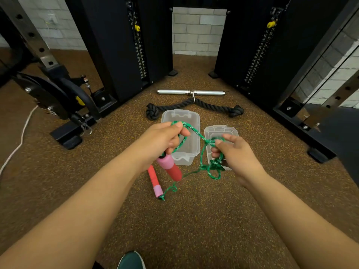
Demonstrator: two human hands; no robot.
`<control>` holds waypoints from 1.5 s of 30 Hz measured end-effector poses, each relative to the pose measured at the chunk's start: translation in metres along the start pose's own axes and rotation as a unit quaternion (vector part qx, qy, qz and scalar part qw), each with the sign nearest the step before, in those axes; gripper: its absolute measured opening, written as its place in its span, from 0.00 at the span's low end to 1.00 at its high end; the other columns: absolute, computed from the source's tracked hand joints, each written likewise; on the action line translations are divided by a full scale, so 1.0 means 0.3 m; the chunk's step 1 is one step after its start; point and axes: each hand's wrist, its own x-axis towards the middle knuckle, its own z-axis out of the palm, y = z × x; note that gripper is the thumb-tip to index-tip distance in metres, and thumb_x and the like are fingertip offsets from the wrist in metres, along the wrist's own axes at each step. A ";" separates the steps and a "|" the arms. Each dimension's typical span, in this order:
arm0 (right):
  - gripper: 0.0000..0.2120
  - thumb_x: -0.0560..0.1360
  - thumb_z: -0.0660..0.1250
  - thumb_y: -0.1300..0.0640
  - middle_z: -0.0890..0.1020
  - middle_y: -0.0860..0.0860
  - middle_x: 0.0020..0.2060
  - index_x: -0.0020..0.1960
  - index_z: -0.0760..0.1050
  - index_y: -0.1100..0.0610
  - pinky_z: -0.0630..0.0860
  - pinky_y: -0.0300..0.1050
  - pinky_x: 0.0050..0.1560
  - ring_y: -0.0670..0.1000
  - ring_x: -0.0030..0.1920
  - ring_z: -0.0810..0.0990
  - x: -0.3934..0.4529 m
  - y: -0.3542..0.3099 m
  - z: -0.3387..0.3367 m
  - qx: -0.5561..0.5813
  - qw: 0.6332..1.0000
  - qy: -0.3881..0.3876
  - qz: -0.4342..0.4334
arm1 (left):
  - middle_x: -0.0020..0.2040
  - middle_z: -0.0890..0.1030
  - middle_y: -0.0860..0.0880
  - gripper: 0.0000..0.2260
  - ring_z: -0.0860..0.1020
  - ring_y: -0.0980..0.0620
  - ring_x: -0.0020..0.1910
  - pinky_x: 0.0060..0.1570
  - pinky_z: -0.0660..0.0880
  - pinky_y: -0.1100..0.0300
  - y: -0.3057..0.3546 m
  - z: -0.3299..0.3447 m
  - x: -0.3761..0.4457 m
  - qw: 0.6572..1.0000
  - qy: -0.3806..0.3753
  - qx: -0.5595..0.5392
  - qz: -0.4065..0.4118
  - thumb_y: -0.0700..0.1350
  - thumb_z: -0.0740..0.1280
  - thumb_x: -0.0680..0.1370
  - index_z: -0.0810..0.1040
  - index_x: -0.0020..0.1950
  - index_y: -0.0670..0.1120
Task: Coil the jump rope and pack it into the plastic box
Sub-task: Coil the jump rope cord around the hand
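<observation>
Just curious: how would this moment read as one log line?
phase: coiling | left hand: handle, green rope | right hand: rope loops | plastic box: empty

No readable text in frame.
Weight stacks (pixel 138 49) at 11 and (pixel 258 53) at 1 o'clock carry rows of small pale marks, too blurred to read. Plastic box (pixel 191 136) shows no label.
</observation>
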 end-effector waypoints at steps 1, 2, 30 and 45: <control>0.17 0.79 0.62 0.58 0.78 0.53 0.46 0.66 0.65 0.55 0.75 0.40 0.41 0.47 0.40 0.77 0.001 0.002 0.004 -0.062 0.998 0.017 -0.021 | 0.26 0.64 0.53 0.14 0.63 0.56 0.26 0.31 0.63 0.62 0.000 0.008 -0.001 1.000 -0.018 0.003 0.000 0.50 0.56 0.82 0.78 0.47 0.45; 0.21 0.79 0.62 0.58 0.76 0.51 0.52 0.70 0.62 0.53 0.73 0.36 0.40 0.46 0.43 0.76 -0.003 0.000 0.008 -0.104 0.993 0.021 -0.055 | 0.26 0.64 0.53 0.15 0.64 0.56 0.26 0.31 0.62 0.62 0.001 0.016 -0.003 0.999 -0.035 0.004 -0.003 0.50 0.56 0.82 0.79 0.48 0.45; 0.09 0.79 0.59 0.50 0.80 0.47 0.37 0.49 0.77 0.52 0.75 0.43 0.41 0.43 0.38 0.77 -0.122 -0.067 0.051 -0.333 0.864 -0.192 -0.324 | 0.55 0.78 0.55 0.22 0.70 0.57 0.57 0.47 0.68 0.74 -0.036 0.005 -0.024 0.977 -0.013 0.212 0.010 0.62 0.48 0.80 0.75 0.61 0.55; 0.26 0.74 0.56 0.35 0.78 0.54 0.41 0.56 0.77 0.56 0.71 0.46 0.42 0.48 0.38 0.74 -0.074 -0.031 0.061 -0.092 0.959 -0.238 -0.122 | 0.29 0.69 0.50 0.11 0.71 0.51 0.34 0.38 0.74 0.64 0.015 -0.015 -0.039 0.959 -0.210 -0.186 -0.029 0.52 0.59 0.77 0.73 0.40 0.47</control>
